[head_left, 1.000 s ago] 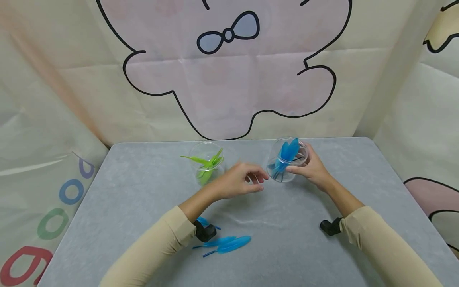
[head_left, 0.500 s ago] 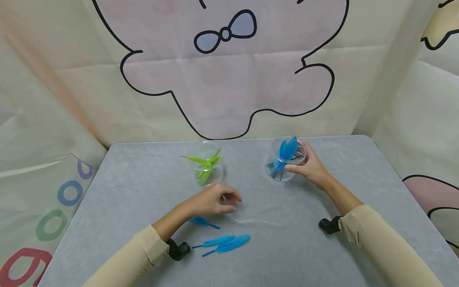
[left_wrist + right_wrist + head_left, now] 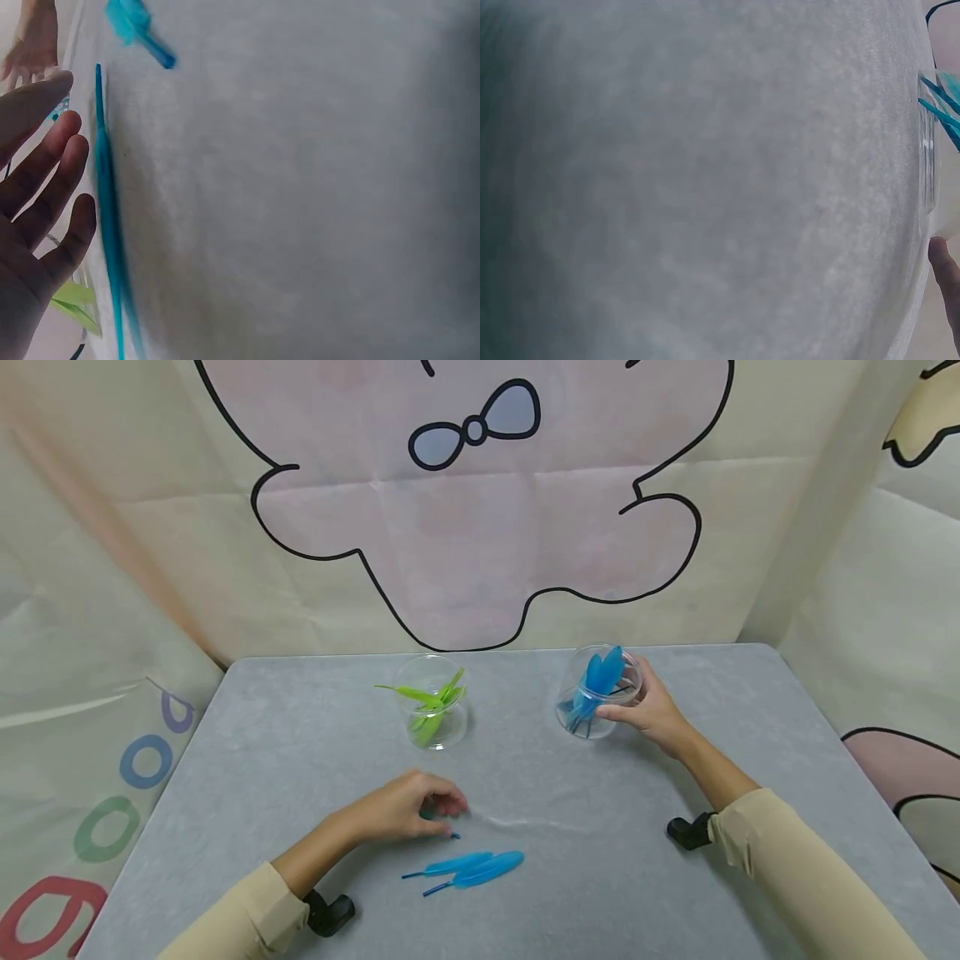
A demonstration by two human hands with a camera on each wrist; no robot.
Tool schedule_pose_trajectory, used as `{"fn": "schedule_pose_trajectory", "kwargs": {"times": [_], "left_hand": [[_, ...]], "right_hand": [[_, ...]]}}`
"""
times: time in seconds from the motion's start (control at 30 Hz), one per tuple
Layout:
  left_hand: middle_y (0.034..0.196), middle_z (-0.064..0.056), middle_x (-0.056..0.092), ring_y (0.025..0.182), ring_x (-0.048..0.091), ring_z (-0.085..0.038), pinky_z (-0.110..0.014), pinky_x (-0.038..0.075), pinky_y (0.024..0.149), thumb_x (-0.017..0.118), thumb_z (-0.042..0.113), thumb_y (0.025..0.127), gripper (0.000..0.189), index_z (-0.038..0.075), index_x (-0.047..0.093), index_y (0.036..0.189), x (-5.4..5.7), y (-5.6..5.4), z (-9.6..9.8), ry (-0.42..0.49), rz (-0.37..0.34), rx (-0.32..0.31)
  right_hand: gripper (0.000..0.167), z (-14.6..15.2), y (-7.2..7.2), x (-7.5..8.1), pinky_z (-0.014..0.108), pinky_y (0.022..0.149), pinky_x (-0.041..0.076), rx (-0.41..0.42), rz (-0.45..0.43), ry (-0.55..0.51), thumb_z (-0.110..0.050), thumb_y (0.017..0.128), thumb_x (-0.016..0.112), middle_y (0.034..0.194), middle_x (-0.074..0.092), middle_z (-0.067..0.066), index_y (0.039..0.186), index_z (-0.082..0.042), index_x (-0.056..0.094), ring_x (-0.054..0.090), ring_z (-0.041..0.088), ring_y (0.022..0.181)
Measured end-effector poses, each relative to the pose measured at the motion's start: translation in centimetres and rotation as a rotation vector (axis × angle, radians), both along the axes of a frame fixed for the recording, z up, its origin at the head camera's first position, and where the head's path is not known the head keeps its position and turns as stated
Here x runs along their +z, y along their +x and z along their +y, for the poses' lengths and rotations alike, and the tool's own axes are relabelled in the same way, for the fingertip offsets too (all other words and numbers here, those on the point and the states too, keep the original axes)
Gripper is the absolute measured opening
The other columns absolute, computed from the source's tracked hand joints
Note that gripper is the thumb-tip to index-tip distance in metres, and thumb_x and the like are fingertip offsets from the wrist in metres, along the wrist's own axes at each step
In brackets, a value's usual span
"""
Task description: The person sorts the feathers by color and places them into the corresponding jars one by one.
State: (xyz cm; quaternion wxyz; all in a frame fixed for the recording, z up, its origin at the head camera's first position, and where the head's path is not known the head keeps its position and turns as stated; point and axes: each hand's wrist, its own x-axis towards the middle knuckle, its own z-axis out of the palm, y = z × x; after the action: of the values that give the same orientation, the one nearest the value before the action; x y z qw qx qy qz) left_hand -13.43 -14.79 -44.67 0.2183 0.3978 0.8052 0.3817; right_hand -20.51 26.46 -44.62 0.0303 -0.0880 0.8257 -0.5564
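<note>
My left hand (image 3: 401, 810) hovers over a blue feather, whose quill tip (image 3: 455, 836) peeks out below the thumb in the head view. Seen from the left wrist, its relaxed fingers (image 3: 64, 180) stand beside the long blue feather (image 3: 109, 195) on the table, nothing between them. Two more blue feathers (image 3: 491, 870) lie close by, nearer the front. At the back right, my right hand (image 3: 652, 714) grips the side of a clear plastic cup (image 3: 564, 714), tilted a little, with several blue feathers (image 3: 602, 672) inside. The right wrist view catches only a fingertip (image 3: 939, 251) and the cup's edge.
Left of that cup stands another clear cup (image 3: 457, 735) with green feathers (image 3: 429, 702) in it, one sticking out over the rim. The grey table (image 3: 570, 877) ends at a printed cloth backdrop (image 3: 480, 543); more cloth hangs at both sides.
My left hand has moved from beside the right-hand cup back toward the front left, down over the lone blue feather. My right hand keeps its hold on the cup, unmoved.
</note>
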Motion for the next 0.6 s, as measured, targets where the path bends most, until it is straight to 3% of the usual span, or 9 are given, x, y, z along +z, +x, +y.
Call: {"fn": "schedule_pose_trajectory", "kwargs": {"times": [0.6], "left_hand": [[0.095,0.011,0.069,0.087,0.061,0.001,-0.022,0.053,0.080,0.077,0.006,0.086,0.026,0.015,0.073,0.110,-0.9,1.1,-0.8,-0.079,0.050,0.036]], "right_hand": [[0.091,0.1,-0.1,-0.2,0.064,0.109,0.031,-0.003,0.004,0.010,-0.013,0.087,0.078,0.156,0.033,0.023,0.156,-0.011,0.018,0.032,0.042,0.142]]}}
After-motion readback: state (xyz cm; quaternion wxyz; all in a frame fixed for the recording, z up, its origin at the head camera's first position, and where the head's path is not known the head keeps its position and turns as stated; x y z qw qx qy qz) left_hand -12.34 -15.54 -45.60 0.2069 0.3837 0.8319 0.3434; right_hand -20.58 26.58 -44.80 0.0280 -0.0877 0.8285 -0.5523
